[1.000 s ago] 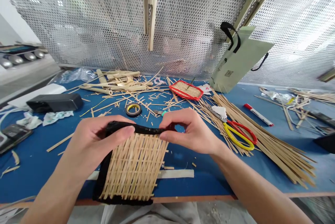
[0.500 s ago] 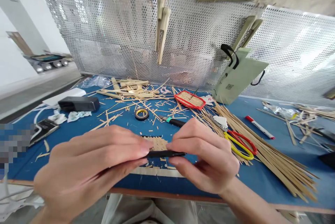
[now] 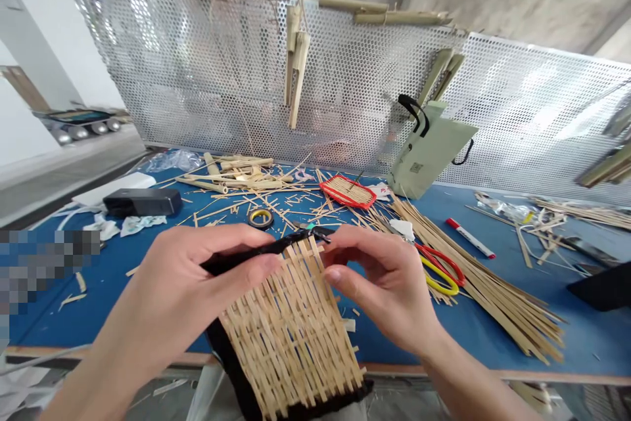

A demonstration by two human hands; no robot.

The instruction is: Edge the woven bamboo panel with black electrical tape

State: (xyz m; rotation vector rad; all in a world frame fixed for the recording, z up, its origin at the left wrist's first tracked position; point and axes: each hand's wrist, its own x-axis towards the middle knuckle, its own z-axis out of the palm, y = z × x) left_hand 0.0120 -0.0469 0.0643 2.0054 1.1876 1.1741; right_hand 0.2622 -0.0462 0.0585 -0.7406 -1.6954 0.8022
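Observation:
A woven bamboo panel (image 3: 296,329) with black tape (image 3: 227,355) along several of its edges tilts up over the table's front edge. My left hand (image 3: 197,289) is closed on its upper left part, thumb flat on the weave and fingers behind the taped top edge. At the upper right corner, my right hand (image 3: 384,283) has its curled fingers against the edge, beside a loose-looking end of the black tape. Its thumb tip lies next to the bare strip ends; the exact contact is partly hidden. Bare strip ends show along the right side.
Behind my hands lie a tape roll (image 3: 260,218), a red-edged woven piece (image 3: 348,191) and bamboo scraps. To the right are red-and-yellow-handled scissors (image 3: 438,270), long bamboo strips (image 3: 483,276), a marker (image 3: 470,238) and a green bag (image 3: 424,155). A black case (image 3: 142,201) sits at left.
The panel has turned from nearly edge-on to showing its woven face, hanging toward me. My left thumb now lies on the weave. My right hand has shifted slightly up along the edge.

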